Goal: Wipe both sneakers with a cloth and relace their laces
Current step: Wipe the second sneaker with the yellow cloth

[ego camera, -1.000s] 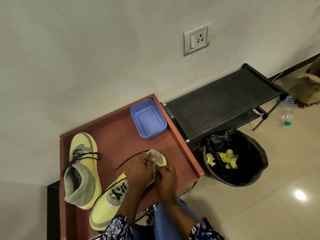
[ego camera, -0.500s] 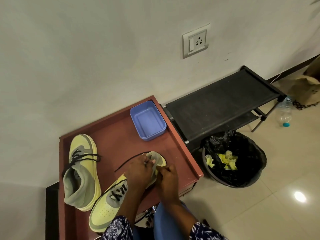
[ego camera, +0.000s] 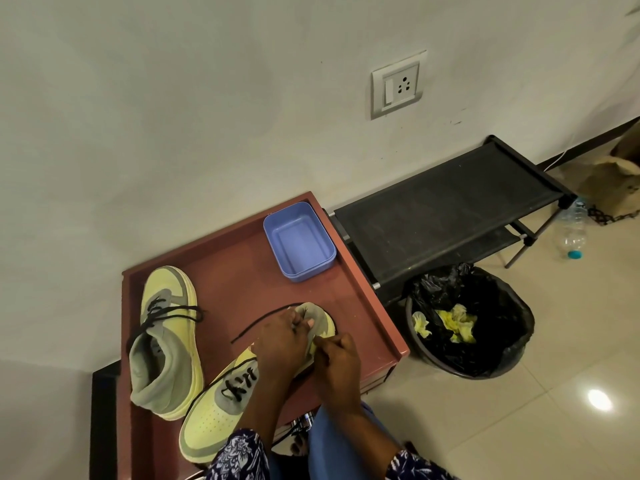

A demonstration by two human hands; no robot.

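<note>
Sneakers in pale yellow and grey sit on the reddish counter [ego camera: 346, 306]: the near sneaker [ego camera: 221, 410] lies toe toward the person, and the far sneaker [ego camera: 166, 341] stands just to its left, laced in black. The left hand [ego camera: 280, 344] curls over the near sneaker's heel end, pinching a black lace [ego camera: 259, 323], while the right hand [ego camera: 336, 358] pinches at the shoe's collar beside it. A blue tub [ego camera: 299, 242] sits at the counter's far corner.

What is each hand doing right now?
Left hand: grips the near yellow-and-grey sneaker at its ankle end, fingers curled.
Right hand: fingers pinched at the same sneaker's collar; what they pinch cannot be told.
</note>
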